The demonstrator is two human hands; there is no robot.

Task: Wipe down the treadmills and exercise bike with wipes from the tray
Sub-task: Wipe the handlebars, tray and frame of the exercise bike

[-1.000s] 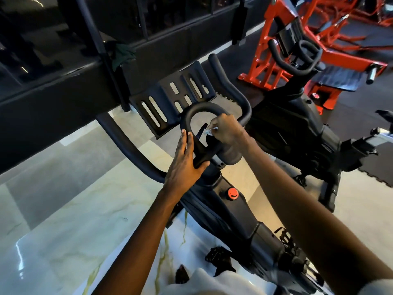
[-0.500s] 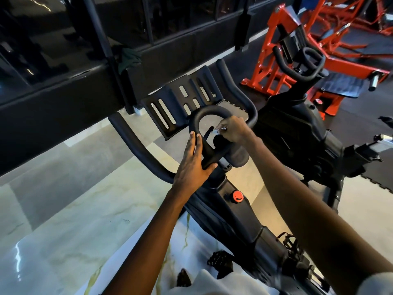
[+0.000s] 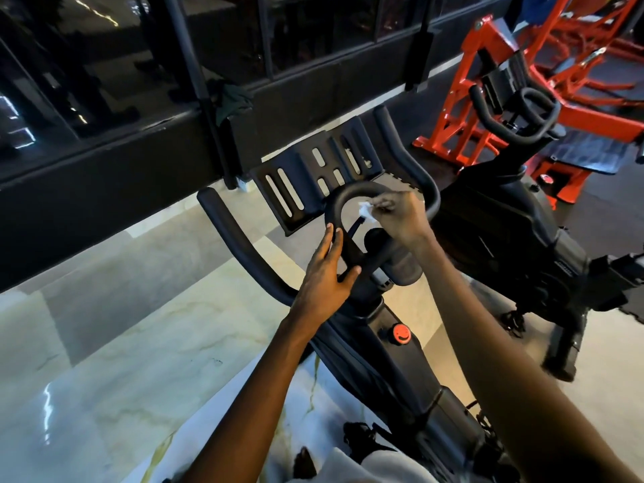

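A black exercise bike with padded matte handlebars is seen directly ahead of the person, and the work is confined to its black oval inner loop. The loop's long axis runs away from the body, from the stem up to a rounded arc just in front of the black slotted plastic holder. A small white crumpled wipe is pinched in the curled fingertips of the right hand and is held inside the loop, just under the right part of that arc. The left hand is laid on the loop's left limb with straight fingers and the thumb set against the bar, apparently as a brace; nothing is gripped by it. The right hand is therefore the nearer to the unwiped arc, which lies just ahead and to the left of the wipe. Compared with a second ago, the right hand has been raised from the loop's base near the stem towards its top, while the left hand has been kept in place.
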